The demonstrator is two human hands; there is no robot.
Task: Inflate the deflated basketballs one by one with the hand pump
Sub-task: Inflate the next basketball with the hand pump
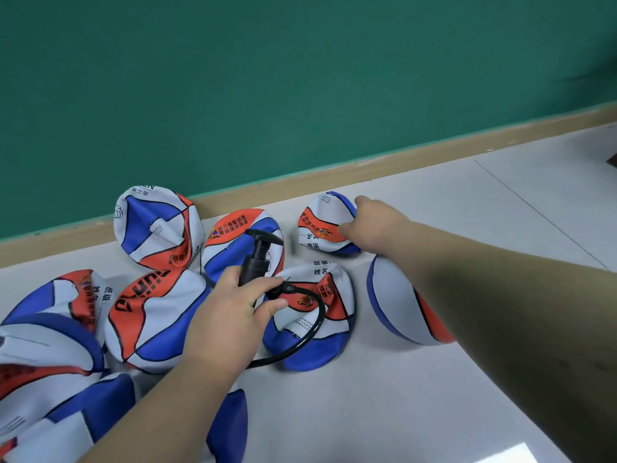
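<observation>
Several deflated red, white and blue basketballs lie crumpled on the pale floor by the wall. My left hand (pixel 233 309) grips a black hand pump (pixel 255 259) by its barrel, and the pump's black hose (pixel 310 332) loops down over one flattened ball (pixel 310 349). My right hand (pixel 374 225) reaches forward and clasps the right side of a small crumpled ball (pixel 320 225) near the wall. Another flattened ball (pixel 397 305) lies under my right forearm, partly hidden.
A green wall with a tan skirting board (pixel 300 182) runs behind the balls. Further deflated balls are piled at the lower left (pixel 50 362), and one leans on the skirting (pixel 157 225). Pale floor tiles (pixel 500 202) stretch to the right.
</observation>
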